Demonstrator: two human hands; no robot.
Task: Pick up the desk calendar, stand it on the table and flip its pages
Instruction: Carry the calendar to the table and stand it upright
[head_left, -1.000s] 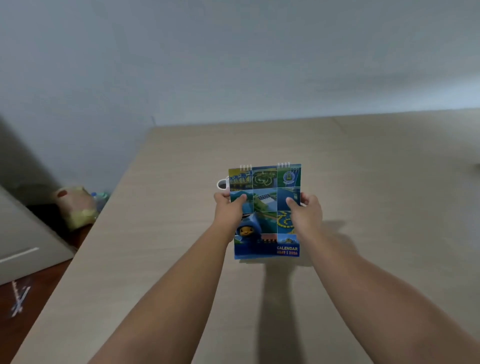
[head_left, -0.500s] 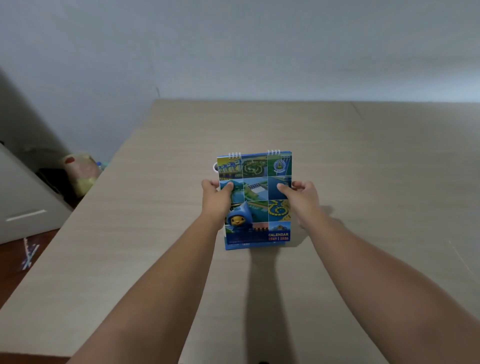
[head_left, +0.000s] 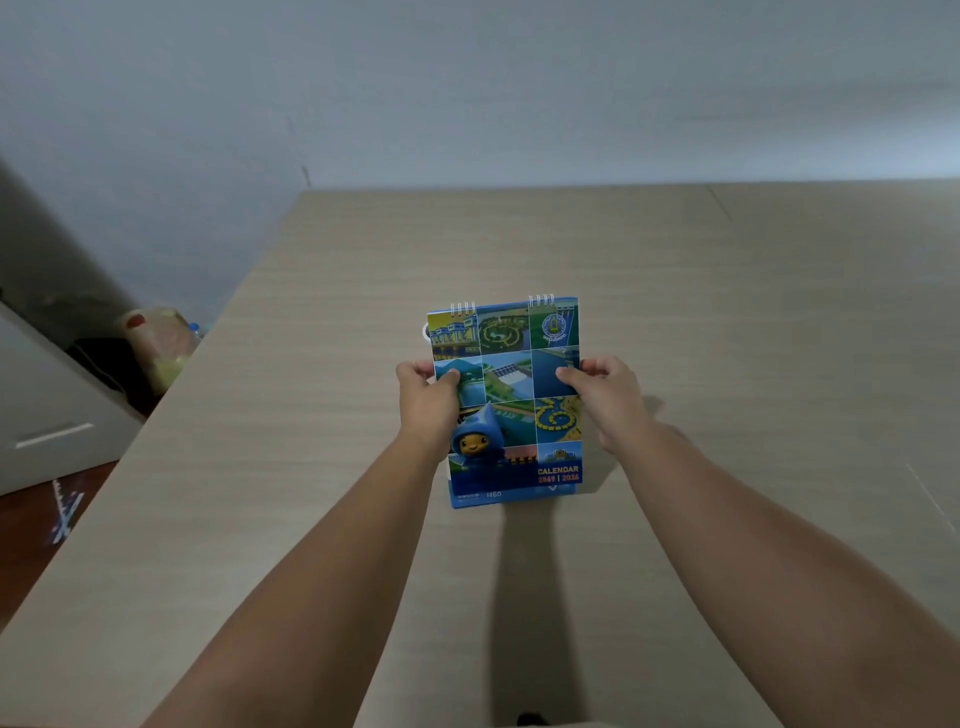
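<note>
The desk calendar (head_left: 511, 384) is a blue spiral-bound one with a grid of photos, a cartoon mascot and the word CALENDAR on its cover. It stands upright over the middle of the light wooden table (head_left: 727, 312), its cover facing me and its lower edge at the table top. My left hand (head_left: 428, 402) grips its left edge, thumb on the cover. My right hand (head_left: 605, 397) grips its right edge the same way. The back of the calendar is hidden.
The table's left edge runs diagonally from the wall toward me. Beyond it, on the floor side, lie a yellowish bag (head_left: 158, 348) and a grey cabinet (head_left: 47, 415). A plain wall (head_left: 467, 93) stands behind the table.
The view has tilted and shifted slightly. The calendar stays upright in both hands, and its lower edge now sits a bit closer to the table top.
</note>
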